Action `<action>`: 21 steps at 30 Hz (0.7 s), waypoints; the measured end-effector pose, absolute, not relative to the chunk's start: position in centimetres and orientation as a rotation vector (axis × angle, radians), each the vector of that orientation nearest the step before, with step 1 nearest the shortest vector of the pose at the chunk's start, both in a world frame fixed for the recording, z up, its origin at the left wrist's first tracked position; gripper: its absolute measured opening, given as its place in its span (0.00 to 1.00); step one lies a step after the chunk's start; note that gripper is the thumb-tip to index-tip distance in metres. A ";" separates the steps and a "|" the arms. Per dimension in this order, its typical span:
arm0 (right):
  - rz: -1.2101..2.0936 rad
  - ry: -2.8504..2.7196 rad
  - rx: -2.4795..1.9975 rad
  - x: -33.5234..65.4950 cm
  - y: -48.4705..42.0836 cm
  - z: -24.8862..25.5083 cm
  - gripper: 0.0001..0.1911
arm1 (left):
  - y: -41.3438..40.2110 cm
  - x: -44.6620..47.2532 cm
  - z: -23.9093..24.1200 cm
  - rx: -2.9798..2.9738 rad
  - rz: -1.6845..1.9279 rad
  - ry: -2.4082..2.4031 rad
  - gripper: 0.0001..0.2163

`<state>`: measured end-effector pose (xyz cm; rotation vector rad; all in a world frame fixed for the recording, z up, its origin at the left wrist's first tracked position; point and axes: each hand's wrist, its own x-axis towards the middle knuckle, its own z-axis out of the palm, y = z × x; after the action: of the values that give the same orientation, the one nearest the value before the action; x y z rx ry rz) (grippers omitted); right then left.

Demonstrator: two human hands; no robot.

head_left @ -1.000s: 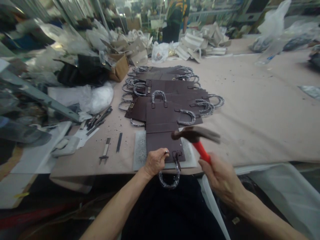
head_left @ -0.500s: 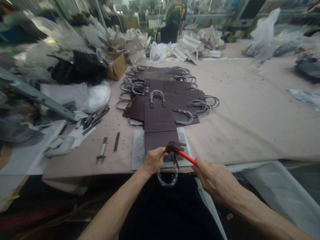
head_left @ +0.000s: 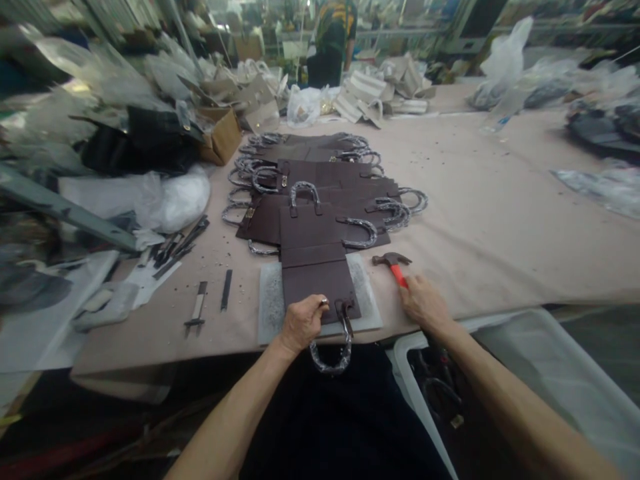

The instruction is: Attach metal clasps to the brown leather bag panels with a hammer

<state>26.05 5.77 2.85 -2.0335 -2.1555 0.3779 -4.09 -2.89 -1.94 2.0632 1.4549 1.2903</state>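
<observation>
1. A pile of brown bag pieces (head_left: 345,175) with plastic-wrapped handles covers the middle of the bench (head_left: 475,220), reaching back towards the far edge.
2. Along the left edge sit a cardboard box (head_left: 220,135), a black bag (head_left: 145,140) and a heap of loose tools (head_left: 183,245); nearer the front left corner, a pronged tool (head_left: 196,310) and a dark strip (head_left: 227,290) lie side by side, apart.
3. Pale pieces (head_left: 367,93) crowd the far edge, with a person (head_left: 333,40) beyond them.
4. At the near edge, a pale slab (head_left: 367,293) lies under the front bag piece (head_left: 316,287), whose upper part meets the pile. Its wrapped loop (head_left: 331,369) hangs past the bench edge.
5. The left hand (head_left: 303,322) rests over the front bag piece, near its lower edge and just left of where the loop joins.
6. That hand is curled into a fist round a metal piece (head_left: 325,302), perhaps a punch; only its tip shows, too small to be sure.
7. The right hand (head_left: 424,301), to the right of the slab, is closed round the red handle of a hammer (head_left: 397,269), its head pointing away from the near edge. Both forearms reach forward from below.
</observation>
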 end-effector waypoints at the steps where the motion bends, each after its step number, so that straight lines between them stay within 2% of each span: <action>1: 0.337 -2.155 -1.991 25.4 5.9 2.7 0.12 | -3.0 -4.1 -2.0 2.047 1.290 1.450 0.07; 4: 0.302 -2.179 -1.821 22.1 5.3 2.3 0.19 | -3.2 -3.9 -1.8 1.956 1.267 1.439 0.07; 8: 0.388 -2.330 -1.376 16.8 2.6 1.1 0.21 | -2.8 -3.4 -0.5 1.520 1.340 1.459 0.05; 12: 0.402 -2.389 -1.253 15.0 0.5 0.4 0.22 | -1.3 -5.8 2.0 0.783 1.748 1.538 0.17; 14: 0.441 -2.386 -1.244 15.2 0.7 0.6 0.21 | -1.0 -8.5 3.2 0.652 1.817 1.635 0.18; 16: 0.475 -2.351 -1.250 15.3 1.9 0.9 0.17 | -1.3 -11.4 3.8 0.809 1.612 1.903 0.15; 19: 0.497 -2.241 -1.321 14.7 5.8 1.4 0.15 | -2.5 -14.2 3.7 1.269 0.861 2.403 0.12; 21: 0.471 -2.190 -1.362 13.9 9.1 2.0 0.16 | -3.7 -14.4 3.3 1.326 0.453 2.569 0.10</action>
<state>13.94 9.14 1.95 -1.3616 -2.1899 0.4708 -14.42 -3.75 3.28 1.3263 2.5688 0.4526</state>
